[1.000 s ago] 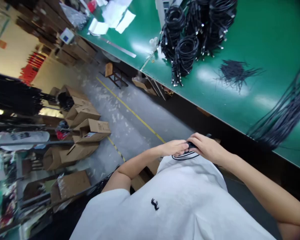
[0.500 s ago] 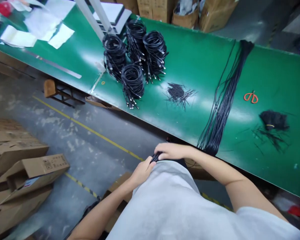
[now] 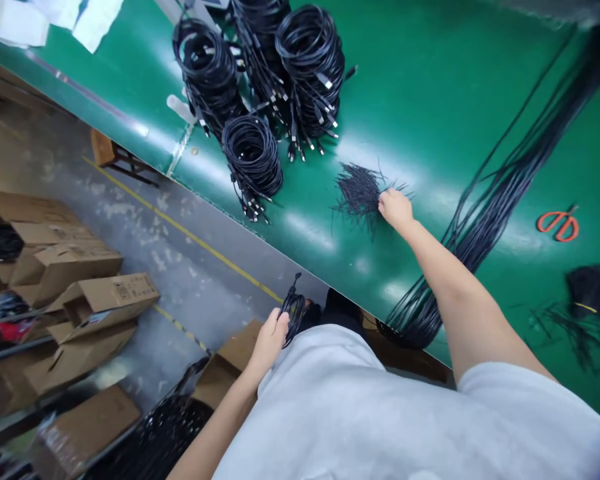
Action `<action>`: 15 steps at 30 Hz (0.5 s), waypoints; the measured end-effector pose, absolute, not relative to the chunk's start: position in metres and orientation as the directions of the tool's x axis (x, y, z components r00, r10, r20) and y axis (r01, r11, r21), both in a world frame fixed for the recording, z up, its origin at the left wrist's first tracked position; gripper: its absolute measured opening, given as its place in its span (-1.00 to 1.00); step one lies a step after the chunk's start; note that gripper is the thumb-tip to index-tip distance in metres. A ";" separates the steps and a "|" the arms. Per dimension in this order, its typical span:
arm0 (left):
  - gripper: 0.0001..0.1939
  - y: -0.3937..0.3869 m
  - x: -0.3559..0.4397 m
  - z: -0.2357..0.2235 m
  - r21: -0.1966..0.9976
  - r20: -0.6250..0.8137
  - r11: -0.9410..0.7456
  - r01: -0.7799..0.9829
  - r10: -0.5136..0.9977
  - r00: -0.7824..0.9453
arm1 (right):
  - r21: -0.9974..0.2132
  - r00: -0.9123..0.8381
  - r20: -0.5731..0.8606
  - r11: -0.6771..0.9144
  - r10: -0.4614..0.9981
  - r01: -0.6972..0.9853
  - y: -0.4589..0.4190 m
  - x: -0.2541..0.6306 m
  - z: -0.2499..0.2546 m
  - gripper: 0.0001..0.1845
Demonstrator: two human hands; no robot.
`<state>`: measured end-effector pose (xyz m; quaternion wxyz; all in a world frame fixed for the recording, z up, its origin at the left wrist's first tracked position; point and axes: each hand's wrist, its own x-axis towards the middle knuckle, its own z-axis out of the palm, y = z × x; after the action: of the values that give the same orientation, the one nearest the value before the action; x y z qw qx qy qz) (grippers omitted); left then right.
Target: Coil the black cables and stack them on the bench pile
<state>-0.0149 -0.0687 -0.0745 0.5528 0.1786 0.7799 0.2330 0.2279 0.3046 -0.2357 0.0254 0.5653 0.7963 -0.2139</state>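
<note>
A coiled black cable (image 3: 293,313) is in my left hand (image 3: 271,341), held in front of my waist just off the table's edge. One cable end with a plug sticks up above the coil. My right hand (image 3: 397,208) reaches over the table to the right side of a pile of short black twist ties (image 3: 359,190). Its fingertips are pinched together there; whatever is between them is hidden. To the right of that arm, a long bundle of straight black cables (image 3: 510,193) lies across the table and droops at the front edge.
Several bundles of coiled cables (image 3: 253,157) stand on the green table (image 3: 420,87), left of the ties. Orange-handled scissors (image 3: 559,223) and a dark bunch of strands with a yellow band (image 3: 595,293) lie at right. Cardboard boxes (image 3: 105,300) and a wooden stool (image 3: 103,148) are on the floor.
My right hand has left the cable at my waist and moved up to the twist ties. The left hand keeps the coil. The view has shifted closer to the table.
</note>
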 end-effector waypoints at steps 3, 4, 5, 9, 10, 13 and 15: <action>-0.58 -0.049 -0.006 -0.071 0.558 -0.793 0.830 -0.028 0.522 -0.313 | -0.406 -0.372 -0.202 0.268 0.906 0.874 0.297 0.241 -0.214 -0.76; -0.57 -0.042 -0.002 -0.069 0.571 -0.790 0.820 -0.045 0.533 -0.303 | -0.487 -0.352 -0.176 0.229 0.919 0.843 0.288 0.244 -0.204 -0.76; -0.57 -0.034 0.001 -0.067 0.591 -0.781 0.805 -0.055 0.554 -0.289 | -0.589 -0.328 -0.161 0.176 0.931 0.789 0.275 0.245 -0.193 -0.75; -0.61 -0.005 0.012 -0.056 0.684 -0.708 0.730 -0.005 0.661 -0.249 | -0.865 -0.398 -0.287 -0.057 0.871 0.499 0.170 0.234 -0.147 -0.74; -0.63 0.001 0.014 -0.053 0.695 -0.689 0.718 0.041 0.681 -0.248 | -0.884 -0.475 -0.360 -0.132 0.803 0.448 0.136 0.229 -0.137 -0.74; -0.67 0.011 0.025 -0.042 0.706 -0.645 0.678 0.202 0.735 -0.209 | -0.650 -0.699 -0.612 -0.739 0.370 0.177 0.054 0.205 -0.118 -0.69; -0.68 0.012 0.031 -0.038 0.715 -0.639 0.655 0.243 0.754 -0.151 | -0.467 -0.698 -0.629 -0.884 0.343 -0.014 0.035 0.184 -0.114 -0.65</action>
<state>0.0313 0.0120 -0.0382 0.5527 0.3452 0.7225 0.2311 0.1836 0.0350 -0.1140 -0.0998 0.3757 0.2193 -0.8949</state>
